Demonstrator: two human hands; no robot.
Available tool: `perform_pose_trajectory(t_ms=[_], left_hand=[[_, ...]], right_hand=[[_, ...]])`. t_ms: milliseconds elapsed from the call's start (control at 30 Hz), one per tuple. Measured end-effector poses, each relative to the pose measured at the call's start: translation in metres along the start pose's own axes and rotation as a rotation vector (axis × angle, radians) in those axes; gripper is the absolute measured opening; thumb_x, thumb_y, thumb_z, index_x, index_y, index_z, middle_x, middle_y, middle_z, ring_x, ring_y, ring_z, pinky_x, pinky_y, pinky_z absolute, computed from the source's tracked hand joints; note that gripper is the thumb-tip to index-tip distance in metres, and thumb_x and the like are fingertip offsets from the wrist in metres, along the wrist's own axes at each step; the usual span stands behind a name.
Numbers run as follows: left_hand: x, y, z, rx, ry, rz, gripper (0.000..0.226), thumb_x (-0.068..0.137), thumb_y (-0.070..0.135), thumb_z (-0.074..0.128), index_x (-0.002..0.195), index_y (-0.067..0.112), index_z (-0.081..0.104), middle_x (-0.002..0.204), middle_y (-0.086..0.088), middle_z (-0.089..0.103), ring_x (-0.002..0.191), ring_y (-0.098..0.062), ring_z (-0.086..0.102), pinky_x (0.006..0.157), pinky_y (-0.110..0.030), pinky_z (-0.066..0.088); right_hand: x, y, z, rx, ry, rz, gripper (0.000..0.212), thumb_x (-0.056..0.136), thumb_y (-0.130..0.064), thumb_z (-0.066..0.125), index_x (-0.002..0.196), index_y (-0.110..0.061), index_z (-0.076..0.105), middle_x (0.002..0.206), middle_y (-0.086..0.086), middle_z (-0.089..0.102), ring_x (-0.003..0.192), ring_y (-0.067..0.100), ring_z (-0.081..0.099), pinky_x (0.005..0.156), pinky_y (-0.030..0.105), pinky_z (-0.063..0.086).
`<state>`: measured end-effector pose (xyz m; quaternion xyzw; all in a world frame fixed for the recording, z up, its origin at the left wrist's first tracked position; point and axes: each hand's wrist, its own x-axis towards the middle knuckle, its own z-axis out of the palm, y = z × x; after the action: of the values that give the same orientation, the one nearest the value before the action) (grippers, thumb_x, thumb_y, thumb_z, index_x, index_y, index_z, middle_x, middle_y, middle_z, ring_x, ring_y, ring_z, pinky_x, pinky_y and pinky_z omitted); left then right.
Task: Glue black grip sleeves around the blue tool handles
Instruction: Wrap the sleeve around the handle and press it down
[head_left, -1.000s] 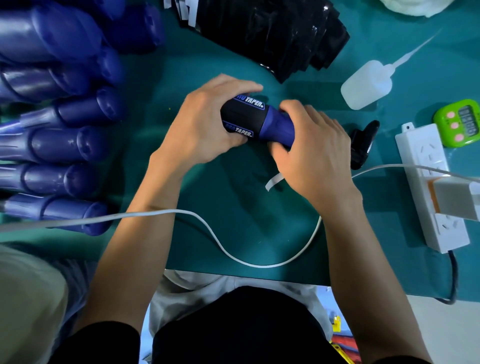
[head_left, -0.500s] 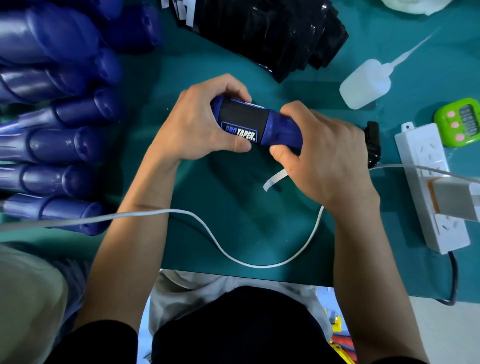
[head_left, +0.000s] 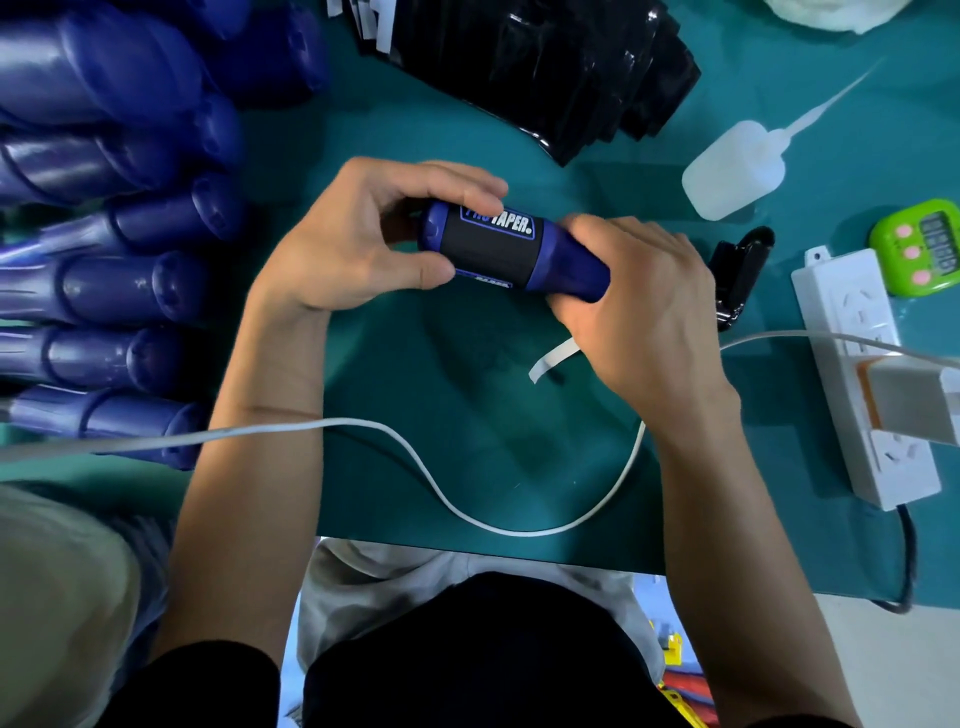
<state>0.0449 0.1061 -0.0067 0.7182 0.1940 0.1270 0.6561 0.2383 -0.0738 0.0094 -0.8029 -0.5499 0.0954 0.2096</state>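
Blue handle (head_left: 571, 266) rolled logo-up, black sleeve (head_left: 497, 255) around it, left hand (head_left: 353, 244) and right hand (head_left: 644, 306), grips holding it

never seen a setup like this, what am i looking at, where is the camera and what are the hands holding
There is no machine here: this is one picture from a camera worn on a person's head, looking down at their two bare hands over a teal work mat. The left hand and right hand both grip one blue plastic tool handle, which has a black grip sleeve with white lettering wrapped round it. On the mat lie a pile of bare blue handles to the left, a stack of shiny black sleeves at the top, a white squeeze bottle with a long nozzle, a green timer, a white power strip, a white cable and a small white paper strip.
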Motion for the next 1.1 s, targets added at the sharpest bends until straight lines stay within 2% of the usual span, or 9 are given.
perform_pose_trajectory(t_ms=[133, 233, 400, 533, 633, 700, 800, 1000, 1100], left_hand=[[0.001, -0.005, 0.002, 0.07, -0.022, -0.01, 0.076, 0.07, -0.016, 0.067, 0.135, 0.024, 0.065, 0.14, 0.0, 0.066, 0.136, -0.024, 0.058, 0.11, -0.031, 0.046], [0.003, -0.005, 0.008, 0.082, 0.02, 0.005, 0.09, 0.066, -0.017, 0.067, 0.143, 0.028, 0.057, 0.139, 0.002, 0.067, 0.136, -0.022, 0.059, 0.108, -0.029, 0.048], [0.004, -0.003, 0.021, 0.215, 0.142, 0.128, 0.088, 0.065, -0.022, 0.065, 0.14, 0.024, 0.061, 0.127, 0.009, 0.071, 0.122, -0.021, 0.067, 0.104, -0.033, 0.05], [0.006, 0.002, 0.022, 0.341, 0.156, 0.028, 0.091, 0.067, -0.011, 0.065, 0.149, 0.027, 0.054, 0.138, 0.017, 0.066, 0.132, -0.01, 0.061, 0.106, -0.023, 0.047], [0.003, 0.006, 0.02, 0.39, 0.178, -0.039, 0.079, 0.068, 0.007, 0.081, 0.139, 0.037, 0.062, 0.134, 0.025, 0.065, 0.127, -0.004, 0.062, 0.101, -0.016, 0.049], [0.002, 0.009, 0.019, 0.394, 0.182, -0.051, 0.071, 0.066, 0.016, 0.087, 0.13, 0.039, 0.066, 0.129, 0.028, 0.066, 0.124, -0.006, 0.064, 0.102, -0.02, 0.051], [0.004, 0.011, 0.02, 0.398, 0.198, -0.052, 0.067, 0.065, 0.019, 0.087, 0.126, 0.038, 0.068, 0.124, 0.027, 0.068, 0.119, -0.01, 0.067, 0.102, -0.026, 0.053], [0.003, 0.008, 0.018, 0.414, 0.153, -0.125, 0.063, 0.062, 0.028, 0.087, 0.123, 0.039, 0.071, 0.114, 0.022, 0.074, 0.11, -0.01, 0.07, 0.103, -0.044, 0.054], [0.003, 0.011, 0.02, 0.428, 0.141, -0.154, 0.063, 0.062, 0.033, 0.086, 0.122, 0.042, 0.07, 0.114, 0.025, 0.073, 0.111, -0.007, 0.07, 0.105, -0.046, 0.053]], right_hand=[[0.001, -0.003, 0.001, -0.017, 0.003, 0.007, 0.028, 0.078, -0.013, 0.074, 0.106, -0.015, 0.072, 0.086, 0.002, 0.065, 0.078, 0.029, 0.052, 0.075, 0.036, 0.036], [0.001, -0.007, 0.003, 0.007, 0.025, 0.044, 0.033, 0.077, -0.007, 0.076, 0.109, -0.011, 0.072, 0.091, 0.006, 0.066, 0.081, 0.033, 0.053, 0.079, 0.038, 0.038], [0.003, -0.002, 0.001, 0.008, 0.053, 0.052, 0.034, 0.079, -0.012, 0.076, 0.113, -0.011, 0.072, 0.102, 0.007, 0.066, 0.089, 0.034, 0.056, 0.084, 0.039, 0.039], [0.003, -0.005, 0.009, -0.059, 0.124, 0.06, 0.036, 0.076, -0.004, 0.074, 0.111, -0.008, 0.073, 0.105, 0.008, 0.07, 0.09, 0.037, 0.058, 0.086, 0.042, 0.04], [0.005, -0.007, 0.011, -0.034, 0.178, 0.088, 0.042, 0.069, 0.003, 0.073, 0.11, -0.008, 0.074, 0.105, 0.007, 0.07, 0.092, 0.036, 0.059, 0.089, 0.039, 0.039], [0.007, -0.007, 0.011, -0.023, 0.193, 0.093, 0.043, 0.068, 0.005, 0.07, 0.109, -0.009, 0.074, 0.104, 0.005, 0.07, 0.093, 0.035, 0.058, 0.089, 0.038, 0.038], [0.008, -0.007, 0.009, -0.029, 0.173, 0.093, 0.04, 0.071, 0.003, 0.068, 0.108, -0.011, 0.073, 0.104, 0.004, 0.069, 0.094, 0.034, 0.057, 0.089, 0.036, 0.036], [0.005, -0.005, 0.005, -0.108, 0.011, 0.09, 0.039, 0.078, -0.005, 0.067, 0.116, -0.012, 0.069, 0.108, 0.005, 0.067, 0.1, 0.035, 0.058, 0.096, 0.04, 0.038], [0.006, -0.006, 0.002, -0.151, -0.047, 0.08, 0.037, 0.081, -0.008, 0.062, 0.117, -0.014, 0.066, 0.104, 0.004, 0.068, 0.097, 0.034, 0.059, 0.1, 0.041, 0.038]])
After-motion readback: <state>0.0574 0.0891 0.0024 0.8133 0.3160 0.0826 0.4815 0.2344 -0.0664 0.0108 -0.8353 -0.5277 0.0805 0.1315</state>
